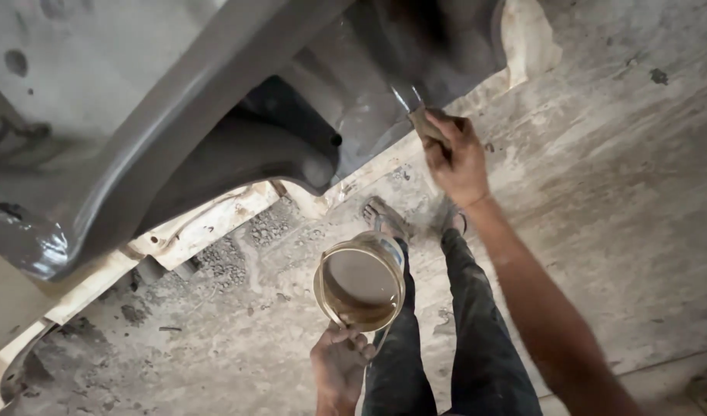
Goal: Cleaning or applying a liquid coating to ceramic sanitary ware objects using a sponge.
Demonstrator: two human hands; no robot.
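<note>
two hands (455, 158): brush (417, 115), tin (360, 281)

A rough, dusty grey concrete floor (600, 154) is seen, streaked with pale patches and a few dark spots at far right. Loose gravel and grit (222, 258) is scattered at left-centre, beside a pale, worn strip (207, 223) laid diagonally across it. 2 sandalled feet (384, 217) are planted near the middle.
</note>
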